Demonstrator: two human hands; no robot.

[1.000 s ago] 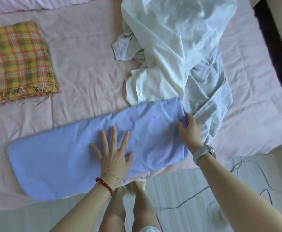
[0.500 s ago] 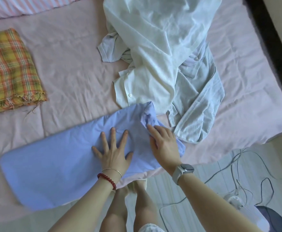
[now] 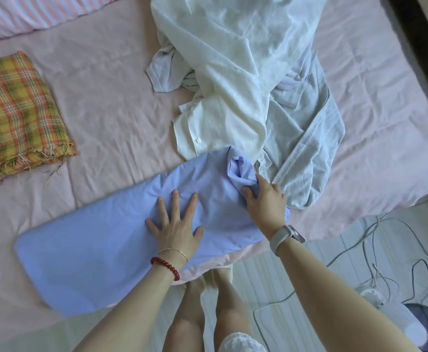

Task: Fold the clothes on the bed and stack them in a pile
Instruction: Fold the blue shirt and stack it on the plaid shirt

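White shirt [image 3: 233, 59] cut off up top, your left hand [image 3: 176, 224] flat and spread on the blue cloth [image 3: 93, 240] — your right hand [image 3: 266, 199] gripping its bunched end.

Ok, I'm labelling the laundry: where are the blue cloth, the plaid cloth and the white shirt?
blue cloth [image 3: 101, 252]: head view, flat left half.
plaid cloth [image 3: 17, 110]: head view, folded middle.
white shirt [image 3: 223, 72]: head view, crumpled body.

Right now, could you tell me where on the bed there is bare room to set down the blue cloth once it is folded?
Bare pink sheet lies between the plaid cloth and the white shirt, above the blue cloth. Another strip lies right of the grey shirt. It is crowded where the right hand grips the blue cloth beside both shirts.
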